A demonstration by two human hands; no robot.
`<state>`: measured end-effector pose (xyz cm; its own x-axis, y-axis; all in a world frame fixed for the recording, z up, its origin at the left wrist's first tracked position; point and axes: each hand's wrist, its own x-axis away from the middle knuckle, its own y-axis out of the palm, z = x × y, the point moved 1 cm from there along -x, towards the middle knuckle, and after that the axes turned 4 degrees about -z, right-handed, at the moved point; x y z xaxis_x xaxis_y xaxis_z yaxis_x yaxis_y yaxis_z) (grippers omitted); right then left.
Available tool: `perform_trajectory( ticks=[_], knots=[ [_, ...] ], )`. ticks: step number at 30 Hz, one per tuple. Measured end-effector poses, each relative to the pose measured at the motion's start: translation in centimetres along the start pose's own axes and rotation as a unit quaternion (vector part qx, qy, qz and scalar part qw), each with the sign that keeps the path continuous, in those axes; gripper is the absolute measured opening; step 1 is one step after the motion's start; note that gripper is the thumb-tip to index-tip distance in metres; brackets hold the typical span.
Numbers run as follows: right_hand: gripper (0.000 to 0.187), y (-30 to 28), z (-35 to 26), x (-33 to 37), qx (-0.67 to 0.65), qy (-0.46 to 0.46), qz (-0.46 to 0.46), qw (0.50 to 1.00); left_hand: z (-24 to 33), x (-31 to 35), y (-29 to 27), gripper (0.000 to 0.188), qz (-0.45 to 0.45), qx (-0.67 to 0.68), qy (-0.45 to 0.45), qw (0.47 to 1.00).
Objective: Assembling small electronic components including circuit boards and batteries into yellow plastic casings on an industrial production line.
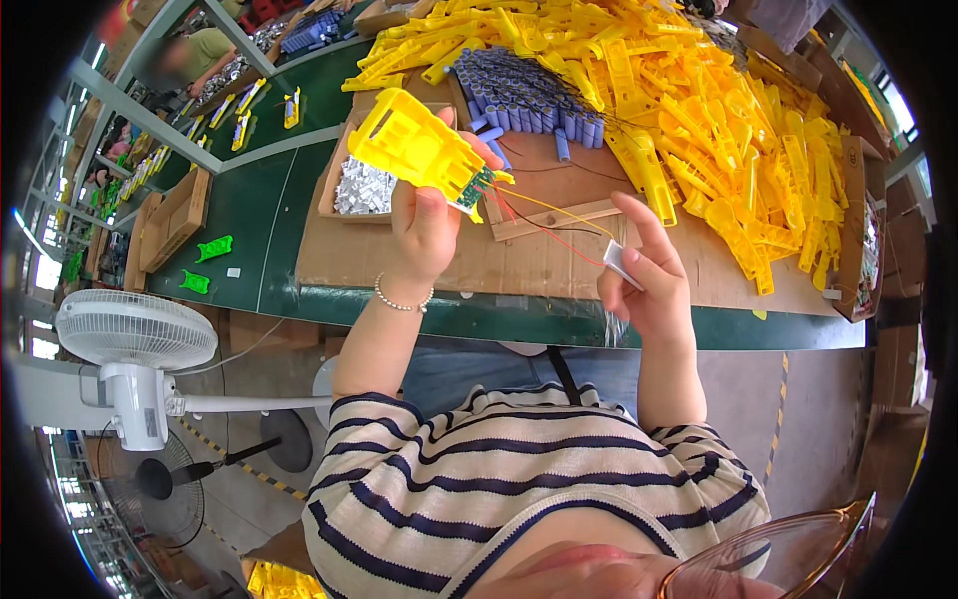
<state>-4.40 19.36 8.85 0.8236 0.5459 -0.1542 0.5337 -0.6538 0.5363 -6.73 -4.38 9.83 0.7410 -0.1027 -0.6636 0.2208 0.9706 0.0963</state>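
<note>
My left hand (427, 228) is raised over the near part of the bench, its fingers wrapped round a yellow plastic housing (411, 138). A small green circuit board (477, 188) sits at the housing's lower right end. Thin red, yellow and black wires run from that end toward my right hand (654, 268). There, thumb and fingers pinch a small flat white piece (617, 260), to which at least the red and yellow wires lead. My right index finger points up, apart from the piece. The palm side of the left grip is partly hidden.
Yellow plastic shells (689, 130) lie heaped at the back right. Blue cylindrical cells (529, 95) with dark wires stand beside them. A box of small white parts (367, 188) is at the left, near green plastic pieces (214, 248). A white fan (135, 329) stands left; another person (205, 55) sits far left.
</note>
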Motion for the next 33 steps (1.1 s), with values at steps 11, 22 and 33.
perform_trajectory(
  ticks=[11, 22, 33],
  knots=[
    [0.018, -0.4, 1.4, 0.0, 0.272, -0.078, 0.080, 0.956, -1.0, 2.0, 2.2, 0.074, 0.227, 0.124, 0.058, 0.964],
    [0.021, -1.8, 2.0, -0.1, -0.098, -0.092, 0.055, 0.989, -2.3, 3.8, 2.0, 0.075, 0.179, 0.056, 0.097, 0.977],
    [0.019, -1.8, -1.6, 0.4, 0.385, -0.241, -0.003, 0.891, -1.8, 3.6, 2.0, 0.075, 0.182, 0.060, 0.070, 0.979]
  ],
)
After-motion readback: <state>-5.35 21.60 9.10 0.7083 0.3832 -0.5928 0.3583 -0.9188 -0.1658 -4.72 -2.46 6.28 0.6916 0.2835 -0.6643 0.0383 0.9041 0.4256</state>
